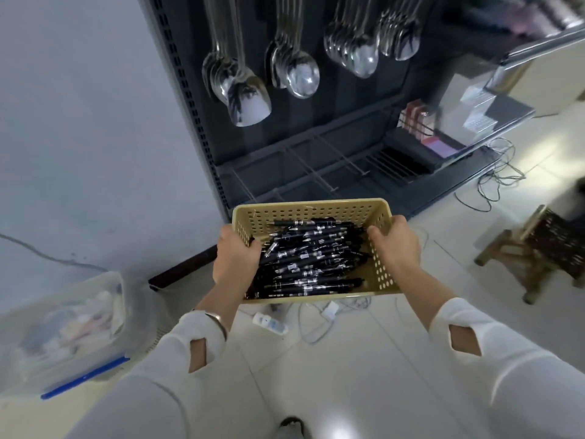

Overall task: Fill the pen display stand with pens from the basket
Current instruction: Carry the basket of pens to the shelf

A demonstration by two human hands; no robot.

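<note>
The person holds the basket [313,210] in the air with both hands. The left hand [235,259] is curled over its left rim, and the right hand [395,245] grips the right rim. Black pens [310,261] lie heaped inside, between the hands. Beyond the hands stands a dark shelf [316,172] with wire dividers, and spoons [300,71] hang above it. A stool [550,242] sits right of the right hand, and a clear bin [63,327] sits left of the left hand.

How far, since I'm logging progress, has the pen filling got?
Barely begun. Done: nothing visibly placed; the near shelf compartments look bare. In hand: left hand and right hand grip the basket, full of pens. Left: all the pens need placing.
</note>
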